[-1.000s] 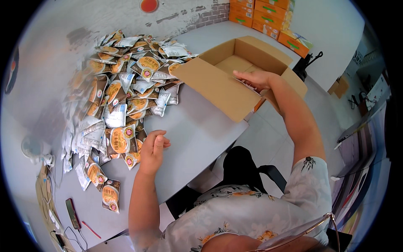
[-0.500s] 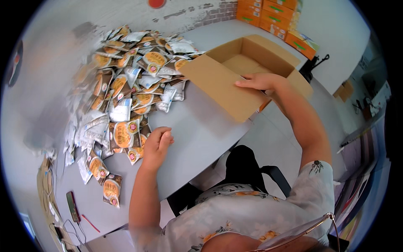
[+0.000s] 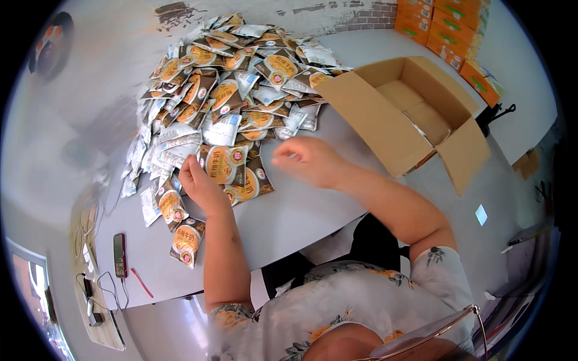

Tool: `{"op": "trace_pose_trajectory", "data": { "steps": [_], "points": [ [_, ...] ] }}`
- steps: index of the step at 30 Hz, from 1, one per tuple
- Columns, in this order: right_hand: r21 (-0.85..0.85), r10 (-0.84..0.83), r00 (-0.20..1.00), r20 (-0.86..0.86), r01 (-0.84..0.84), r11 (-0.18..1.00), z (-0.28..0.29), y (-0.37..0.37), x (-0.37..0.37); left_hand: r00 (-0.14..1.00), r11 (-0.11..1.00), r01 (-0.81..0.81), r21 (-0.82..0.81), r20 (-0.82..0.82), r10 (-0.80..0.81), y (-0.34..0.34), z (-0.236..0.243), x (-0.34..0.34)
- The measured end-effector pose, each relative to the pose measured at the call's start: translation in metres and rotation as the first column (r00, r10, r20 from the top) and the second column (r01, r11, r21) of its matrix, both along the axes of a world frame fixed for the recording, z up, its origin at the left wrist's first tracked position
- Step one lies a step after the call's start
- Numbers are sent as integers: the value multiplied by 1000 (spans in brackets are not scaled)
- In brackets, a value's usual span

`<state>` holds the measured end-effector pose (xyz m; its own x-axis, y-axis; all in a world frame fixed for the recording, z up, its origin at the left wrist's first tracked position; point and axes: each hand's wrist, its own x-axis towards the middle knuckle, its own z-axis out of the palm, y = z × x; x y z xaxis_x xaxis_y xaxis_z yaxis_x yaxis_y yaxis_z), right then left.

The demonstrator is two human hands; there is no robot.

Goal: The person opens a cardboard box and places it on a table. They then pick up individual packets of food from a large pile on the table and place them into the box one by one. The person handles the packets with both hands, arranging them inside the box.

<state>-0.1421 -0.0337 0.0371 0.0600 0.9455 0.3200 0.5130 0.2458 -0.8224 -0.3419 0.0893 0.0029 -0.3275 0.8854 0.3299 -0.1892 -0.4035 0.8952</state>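
Observation:
Brown-and-white snack pouches (image 3: 226,96) lie in a large heap on the grey table. My left hand (image 3: 201,188) is at the near edge of the heap, its fingers drawn together beside a brown pouch with an orange print (image 3: 223,163). Whether anything is pinched in those fingers is hidden. Over the table, just right of the nearest pouches, my right hand (image 3: 310,161) hangs with loosely bent fingers, a little blurred, and no object shows in it. Farther right stands a cardboard box (image 3: 367,123) with its flaps spread; the visible part of its inside holds no pouches.
Orange cartons (image 3: 448,36) are stacked at the far right. A phone (image 3: 120,256) on a cable and a thin red stick (image 3: 142,283) lie at the table's left end. One pouch (image 3: 187,242) rests nearest the front edge. A box flap (image 3: 462,157) juts past the table edge.
My right hand has left the box flap and moved left toward the pouches. My left hand has come onto the heap's near edge. The box's right flap now hangs farther outward. The view has shifted.

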Motion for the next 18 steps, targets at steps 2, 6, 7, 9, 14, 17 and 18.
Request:
{"op": "trace_pose_trajectory", "data": {
  "steps": [2, 6, 7, 9, 14, 17, 18],
  "points": [
    [-110, 8, 988, -152, -25, 994, -21, 32, -24, 989, 989, -26, -147, 140, 47, 8, 5, -8],
    [-186, -134, 974, -182, 100, 978, -59, 91, -57, 997, 991, -41, -128, 61, 49, 33, -17, -29],
    [-159, -185, 971, -149, 162, 974, -59, 97, -61, 1000, 992, -25, -123, -12, 23, 34, -20, -28],
    [-243, -169, 906, -389, 76, 967, -57, 96, -57, 999, 991, 11, -130, 41, -6, 31, -23, -16],
    [-227, -45, 620, -783, -216, 950, -65, 98, -40, 878, 962, 186, -201, 473, -71, 28, -20, -18],
    [-295, 37, 676, -736, -369, 881, -52, 85, -39, 861, 977, 203, -69, 487, -145, 21, -16, -13],
    [-343, 67, 748, -661, -381, 859, -51, 82, -39, 850, 975, 221, -28, 496, -178, 20, -15, -13]
  ]
}}
